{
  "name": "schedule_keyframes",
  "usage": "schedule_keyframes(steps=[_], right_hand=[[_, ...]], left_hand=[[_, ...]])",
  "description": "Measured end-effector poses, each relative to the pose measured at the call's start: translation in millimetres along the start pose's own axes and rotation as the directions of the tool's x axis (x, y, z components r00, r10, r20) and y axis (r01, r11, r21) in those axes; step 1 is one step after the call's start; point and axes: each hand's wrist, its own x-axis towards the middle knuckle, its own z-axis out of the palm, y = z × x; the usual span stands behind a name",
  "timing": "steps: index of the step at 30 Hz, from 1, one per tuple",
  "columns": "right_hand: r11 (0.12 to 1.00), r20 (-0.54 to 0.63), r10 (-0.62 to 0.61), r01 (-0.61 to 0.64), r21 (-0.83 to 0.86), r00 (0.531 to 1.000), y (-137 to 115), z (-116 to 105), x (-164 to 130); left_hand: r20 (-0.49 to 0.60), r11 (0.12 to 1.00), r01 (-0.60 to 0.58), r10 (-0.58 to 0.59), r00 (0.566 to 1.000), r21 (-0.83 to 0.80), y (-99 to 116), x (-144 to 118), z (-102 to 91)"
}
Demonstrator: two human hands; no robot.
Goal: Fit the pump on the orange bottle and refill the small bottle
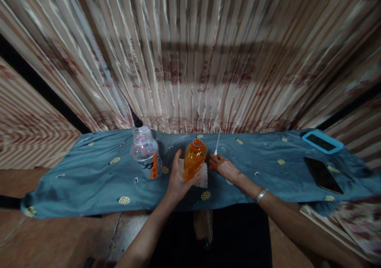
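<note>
My left hand (pixel 177 182) is wrapped around a translucent orange bottle (pixel 195 160), its mouth uncapped and facing up. A pale cloth with a scalloped edge (pixel 203 177) lies against the bottle's lower part, partly hidden behind it and my fingers. To the right of the bottle, my right hand (pixel 222 165) has its fingers closed on the near end of a white nozzle with a thin tube (pixel 217 144). The tube points away from me, and the end under my fingers is mostly hidden.
A clear plastic bottle with an orange and black label (pixel 147 160) stands on the left. At the right lie a dark phone (pixel 323 174) and a light-blue framed device (pixel 323 141). A blue pineapple-print cloth (pixel 98 184) covers the narrow table, with a striped curtain (pixel 190 61) behind.
</note>
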Motion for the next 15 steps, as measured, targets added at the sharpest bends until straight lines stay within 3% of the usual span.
schedule_keyframes(steps=[3,6,9,12,14,15], right_hand=[[1.0,-0.145,0.016,-0.015,0.005,0.989,8.7,-12.8,-11.2],[1.0,-0.377,0.009,0.002,0.028,0.926,18.9,-41.1,-35.4],[0.994,-0.604,0.063,0.003,0.107,0.794,21.0,-86.3,-67.9],[0.965,-0.742,0.203,-0.003,0.261,0.639,6.7,-140.8,-100.7],[0.834,-0.775,0.418,0.138,0.534,0.474,-11.5,-174.0,-119.9],[0.764,-0.754,0.493,0.198,0.613,0.434,-21.7,-187.7,-128.4]], left_hand=[[0.062,0.998,-0.001,0.004,0.998,-0.063,8.6,14.2,16.6],[0.078,0.996,0.005,0.002,0.997,-0.085,15.1,19.2,21.9],[0.06,0.996,0.013,-0.008,0.998,-0.091,16.7,19.5,21.2],[0.047,0.995,0.017,-0.013,0.999,-0.101,15.2,19.0,20.5],[0.048,0.993,0.027,-0.022,0.999,-0.112,14.6,18.7,21.0],[0.05,0.992,0.034,-0.028,0.998,-0.123,14.7,18.5,21.5]])
